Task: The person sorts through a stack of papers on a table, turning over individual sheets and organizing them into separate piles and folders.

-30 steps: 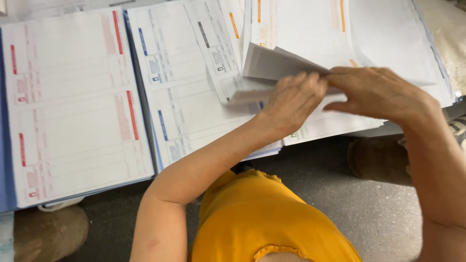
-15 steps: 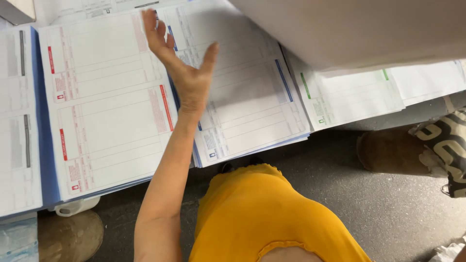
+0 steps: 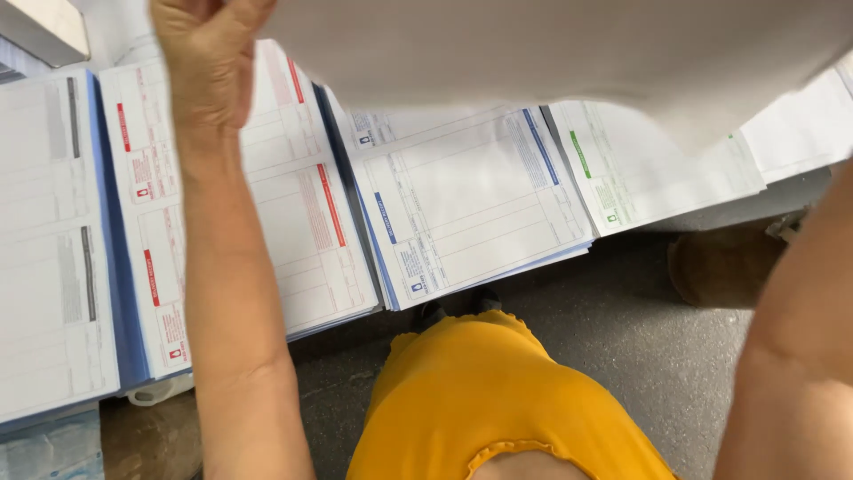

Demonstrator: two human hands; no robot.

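A large pale sheet of paper (image 3: 569, 53) is lifted close to the camera and fills the top of the view. My left hand (image 3: 209, 62) is raised at its left edge, with the fingers curled onto that edge. Only my right forearm (image 3: 800, 356) shows at the right; the hand itself is hidden behind the sheet. Below lie stacks of printed forms side by side: a red-marked stack (image 3: 293, 222) under my left arm, a blue-marked stack (image 3: 462, 204) in the middle and a green-marked stack (image 3: 649, 169) to the right.
A grey-marked stack of forms (image 3: 53, 249) lies at the far left and another white stack (image 3: 800, 124) at the far right. A metal box corner (image 3: 44, 27) sits top left. Below are my yellow garment (image 3: 498, 400), the grey floor (image 3: 613, 302) and a brown shoe (image 3: 720, 267).
The view shifted right along the stacks. My left hand, open over the red-marked stack before, rose to the lifted sheet's edge and curled. The sheet now covers more of the top.
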